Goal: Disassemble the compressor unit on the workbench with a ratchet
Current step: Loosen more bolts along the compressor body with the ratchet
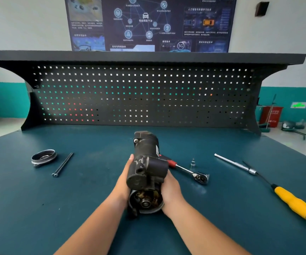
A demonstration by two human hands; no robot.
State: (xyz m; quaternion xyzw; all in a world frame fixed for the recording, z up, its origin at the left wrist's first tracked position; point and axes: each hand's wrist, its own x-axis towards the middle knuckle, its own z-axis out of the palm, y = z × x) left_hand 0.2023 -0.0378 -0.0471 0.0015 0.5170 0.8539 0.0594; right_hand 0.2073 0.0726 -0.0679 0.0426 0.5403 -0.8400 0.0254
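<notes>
The left hand (pixel 125 179) & right hand (pixel 170 188) are gripping the compressor unit (pixel 146 162) from both sides, mid desk (pixel 74 199). The ratchet (pixel 187 170) is lying free just right of it. Two long bolts (pixel 62 164) are lying out at left, so prob. the splitting step is going on. Next: firm grip, pulling halves apart straight.

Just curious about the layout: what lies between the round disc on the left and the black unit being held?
In the head view, two long dark bolts lie side by side on the bench, nearer the round disc than the compressor unit.
</notes>
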